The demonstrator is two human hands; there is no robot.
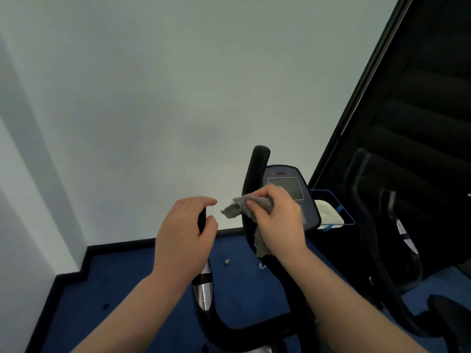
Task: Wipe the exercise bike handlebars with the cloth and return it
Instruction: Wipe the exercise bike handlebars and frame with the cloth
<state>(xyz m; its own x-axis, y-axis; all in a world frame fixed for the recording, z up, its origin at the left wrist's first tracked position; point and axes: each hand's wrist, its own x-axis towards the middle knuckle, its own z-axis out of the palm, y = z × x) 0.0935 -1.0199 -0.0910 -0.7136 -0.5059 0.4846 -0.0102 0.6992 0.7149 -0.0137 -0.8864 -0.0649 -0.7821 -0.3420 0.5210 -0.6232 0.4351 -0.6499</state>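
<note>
Pale wall (127, 98) ahead; my left hand (182, 235) curls round the left handlebar (202, 221), my right hand (276, 217), at three o'clock of it, pinches the grey cloth (235, 208) against the right handlebar (256, 169).

From my feed, a plain pale wall (153, 85) fills most of the view, evenly lit, with a faint shadow band down its left part. Below the wall runs a black skirting board (122, 244) that steps around a corner. Below the skirting lies blue carpet (122, 301). Right of the wall stands a dark window (420, 98) in a black frame, with a blue wire basket (341, 210) at its foot.
</note>
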